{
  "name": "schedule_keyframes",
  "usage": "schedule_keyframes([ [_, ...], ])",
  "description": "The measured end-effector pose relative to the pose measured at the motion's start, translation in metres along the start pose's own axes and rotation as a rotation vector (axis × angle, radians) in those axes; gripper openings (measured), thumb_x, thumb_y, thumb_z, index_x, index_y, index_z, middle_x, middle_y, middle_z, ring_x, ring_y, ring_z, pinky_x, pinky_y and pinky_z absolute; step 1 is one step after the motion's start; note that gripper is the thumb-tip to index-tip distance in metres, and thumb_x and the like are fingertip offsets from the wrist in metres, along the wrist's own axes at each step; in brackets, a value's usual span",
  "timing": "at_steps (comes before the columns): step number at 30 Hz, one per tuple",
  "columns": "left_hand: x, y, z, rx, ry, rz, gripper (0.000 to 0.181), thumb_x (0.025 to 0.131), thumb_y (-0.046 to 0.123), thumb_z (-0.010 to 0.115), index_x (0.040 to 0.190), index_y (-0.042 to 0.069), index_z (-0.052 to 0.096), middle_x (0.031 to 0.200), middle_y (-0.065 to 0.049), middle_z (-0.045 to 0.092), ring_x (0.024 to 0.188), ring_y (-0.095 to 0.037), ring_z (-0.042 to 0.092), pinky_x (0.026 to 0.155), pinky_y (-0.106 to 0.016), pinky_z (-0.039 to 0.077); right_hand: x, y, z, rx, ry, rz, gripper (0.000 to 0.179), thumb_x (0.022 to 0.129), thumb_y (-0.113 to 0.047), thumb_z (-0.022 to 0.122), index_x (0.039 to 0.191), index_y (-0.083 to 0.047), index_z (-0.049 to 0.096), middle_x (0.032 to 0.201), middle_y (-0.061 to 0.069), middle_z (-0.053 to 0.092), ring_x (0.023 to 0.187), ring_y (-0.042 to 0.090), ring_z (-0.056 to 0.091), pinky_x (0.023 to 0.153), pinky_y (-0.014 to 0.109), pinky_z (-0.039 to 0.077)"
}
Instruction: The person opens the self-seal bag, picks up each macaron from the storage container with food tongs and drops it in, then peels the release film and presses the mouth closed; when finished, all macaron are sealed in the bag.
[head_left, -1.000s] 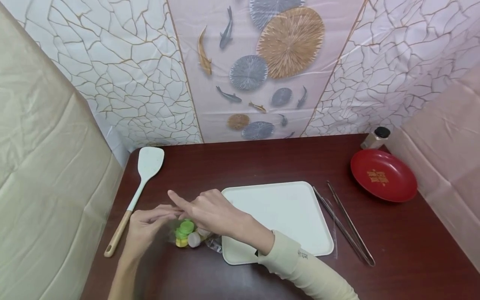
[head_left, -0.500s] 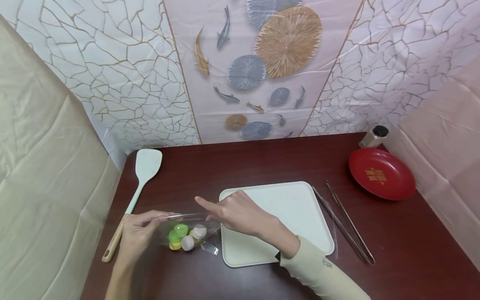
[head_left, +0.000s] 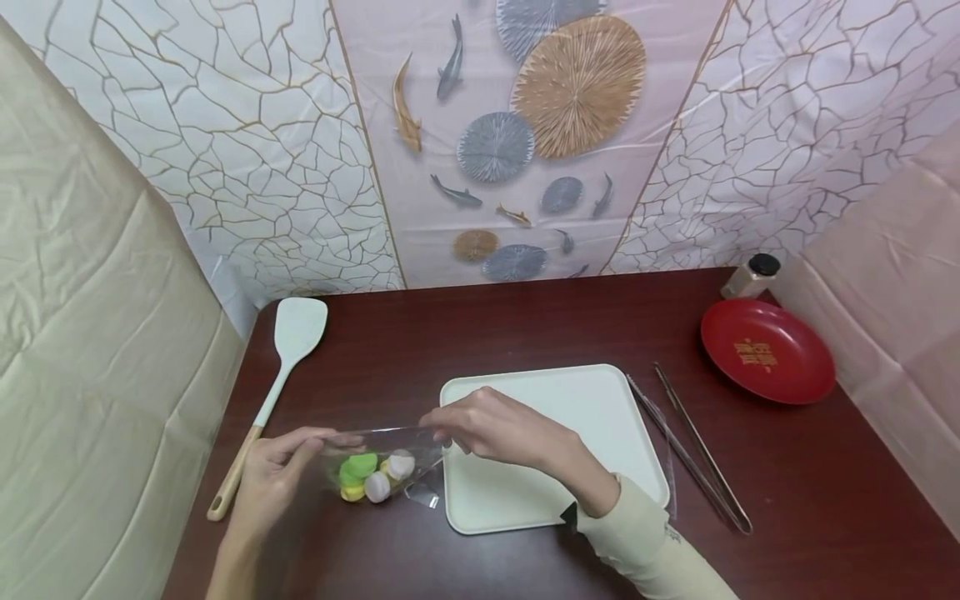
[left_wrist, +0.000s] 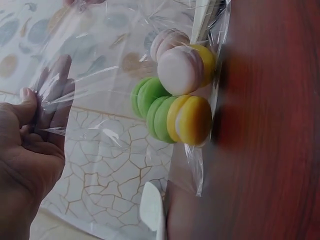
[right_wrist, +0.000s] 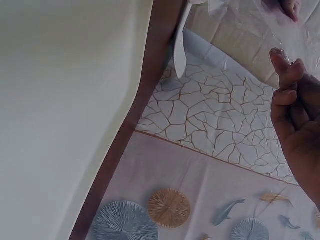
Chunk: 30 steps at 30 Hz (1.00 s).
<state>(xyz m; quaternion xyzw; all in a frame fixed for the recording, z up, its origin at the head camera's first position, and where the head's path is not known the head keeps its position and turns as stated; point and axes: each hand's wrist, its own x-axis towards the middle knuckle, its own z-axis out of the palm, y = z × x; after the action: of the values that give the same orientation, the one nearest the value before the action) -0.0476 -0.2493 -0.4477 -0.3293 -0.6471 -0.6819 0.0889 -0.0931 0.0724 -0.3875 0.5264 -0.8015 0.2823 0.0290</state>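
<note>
A clear plastic bag (head_left: 397,437) is stretched between my two hands, its upper edge pulled straight. Several macarons are inside, low in the bag: green (left_wrist: 161,117), yellow (left_wrist: 196,120) and pale pink (left_wrist: 179,70). At the bag's left top corner, my left hand (head_left: 272,475) pinches the film between thumb and fingers; other fingers show through the film in the left wrist view. My right hand (head_left: 498,429) pinches the right top corner, above the left edge of a white tray (head_left: 555,433). Thumb and fingertips meet on the film in the right wrist view.
Left of the hands lies a white spatula (head_left: 300,329) with a wooden handle. Long metal tongs (head_left: 701,454) lie right of the tray, beside a strip of clear film. A red plate (head_left: 795,354) and a black-capped jar (head_left: 750,277) stand at the back right.
My right hand has moved right, away from the left hand, drawing the bag's top edge out straight. Its index finger, pointing out before, now bends onto the film. The macarons show more fully.
</note>
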Motion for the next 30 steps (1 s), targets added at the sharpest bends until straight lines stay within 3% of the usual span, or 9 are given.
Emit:
schedule_keyframes([
  [4,-0.006,0.008,-0.003,0.007,-0.053,-0.024,0.037,0.104,-0.028,0.038,0.118,-0.015,0.071,0.116,-0.013,0.084,0.102,-0.020,0.084,0.102,-0.023,0.062,0.001,0.001,0.000,0.165,-0.071,0.010,0.027,0.106,0.004,0.066,0.132,-0.002,0.071,0.076,-0.002,0.070,0.062,-0.007,0.043,0.058,0.008,0.038],
  [9,-0.022,0.026,-0.010,0.159,-0.095,-0.093,0.043,0.102,-0.028,0.044,0.115,-0.002,0.076,0.110,0.000,0.085,0.101,-0.009,0.083,0.098,-0.018,0.062,0.001,0.002,0.006,0.440,-0.200,-0.042,0.037,0.112,0.003,0.055,0.148,-0.006,0.057,0.083,-0.001,0.074,0.065,-0.008,0.053,0.064,0.010,0.051],
  [13,-0.037,0.034,-0.019,0.200,-0.164,-0.107,0.048,0.097,-0.030,0.050,0.114,0.004,0.079,0.110,0.004,0.085,0.105,-0.003,0.080,0.092,-0.015,0.063,0.001,0.004,0.016,0.694,-0.302,-0.123,0.027,0.114,0.002,0.052,0.138,-0.001,0.062,0.082,0.008,0.074,0.065,0.004,0.060,0.067,0.021,0.058],
  [15,-0.043,0.032,-0.024,0.229,-0.195,-0.124,0.045,0.095,-0.030,0.053,0.113,0.002,0.079,0.110,0.005,0.084,0.104,-0.001,0.079,0.091,-0.013,0.062,0.001,0.007,0.022,0.813,-0.347,-0.115,0.022,0.114,0.003,0.052,0.130,0.004,0.066,0.082,0.014,0.074,0.064,0.013,0.061,0.065,0.029,0.060],
  [17,-0.046,0.028,-0.027,0.325,-0.175,-0.193,0.038,0.095,-0.025,0.059,0.109,0.003,0.081,0.107,0.011,0.083,0.102,0.003,0.075,0.089,-0.010,0.058,0.002,0.012,0.027,0.879,-0.366,-0.065,0.019,0.113,0.003,0.052,0.122,0.007,0.068,0.082,0.018,0.074,0.063,0.015,0.061,0.062,0.036,0.060],
  [20,-0.041,0.017,-0.030,0.411,-0.141,-0.348,0.022,0.101,-0.015,0.062,0.106,-0.001,0.079,0.094,0.014,0.080,0.090,0.004,0.072,0.078,-0.013,0.058,0.005,0.023,0.033,0.831,-0.327,0.056,0.017,0.112,0.002,0.055,0.115,0.006,0.071,0.080,0.016,0.074,0.062,0.008,0.060,0.059,0.036,0.059],
  [23,-0.028,0.005,-0.033,0.328,-0.135,-0.491,0.017,0.109,-0.006,0.058,0.113,-0.011,0.074,0.090,0.001,0.082,0.084,-0.003,0.077,0.077,-0.019,0.065,0.011,0.036,0.037,0.699,-0.272,0.153,0.016,0.112,0.001,0.058,0.109,0.004,0.073,0.074,0.007,0.069,0.062,0.011,0.063,0.060,0.025,0.056],
  [28,-0.008,-0.011,-0.040,0.482,-0.077,-0.511,0.011,0.108,0.007,0.069,0.104,0.005,0.078,0.077,0.005,0.075,0.068,0.001,0.066,0.060,-0.022,0.059,0.026,0.053,0.039,0.544,-0.188,0.251,0.015,0.109,0.000,0.063,0.107,0.000,0.078,0.075,0.006,0.072,0.067,0.038,0.071,0.064,0.015,0.051],
  [30,-0.002,-0.019,-0.042,0.555,-0.040,-0.550,0.006,0.105,0.011,0.073,0.102,0.010,0.078,0.075,0.008,0.072,0.065,0.001,0.062,0.057,-0.023,0.054,0.030,0.058,0.041,0.496,-0.143,0.302,0.013,0.107,-0.002,0.068,0.107,-0.001,0.080,0.079,0.010,0.076,0.068,0.038,0.074,0.069,0.014,0.051],
])
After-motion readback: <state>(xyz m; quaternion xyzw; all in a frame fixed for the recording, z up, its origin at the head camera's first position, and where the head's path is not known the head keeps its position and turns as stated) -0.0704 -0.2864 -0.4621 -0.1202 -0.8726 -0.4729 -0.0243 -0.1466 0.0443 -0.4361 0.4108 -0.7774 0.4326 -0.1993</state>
